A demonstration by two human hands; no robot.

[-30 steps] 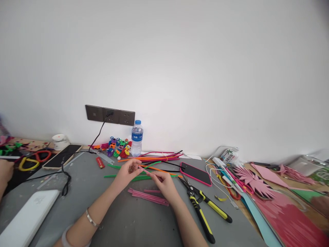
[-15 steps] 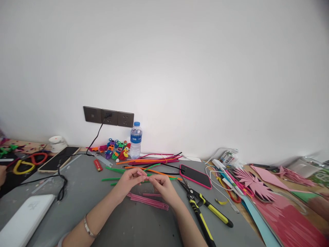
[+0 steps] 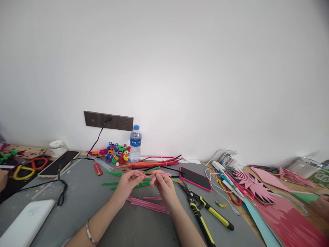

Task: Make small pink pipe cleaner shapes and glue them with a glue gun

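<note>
A pink pipe cleaner (image 3: 148,176) is stretched between my two hands above the grey table mat. My left hand (image 3: 128,185) pinches it near one end, while my right hand (image 3: 162,184) grips it farther along, leaving a short end poking out to the right. Below my hands lies a bundle of pink pipe cleaners (image 3: 149,205). Green pipe cleaners (image 3: 113,173) are spread behind my hands, partly hidden by them. Farther back rests a bunch of orange and dark red pipe cleaners (image 3: 149,164).
Yellow-and-black shears (image 3: 203,209) and a pink-cased phone (image 3: 195,178) lie at right. A water bottle (image 3: 135,144) stands by the wall beside small pipe-cleaner figures (image 3: 117,152). A white power bank (image 3: 27,223) is at left. Other people's hands (image 3: 320,206) show at both edges.
My hands have moved slightly apart, and my right hand has shifted up. More of the pink pipe cleaner now shows between them and beyond my right fingers.
</note>
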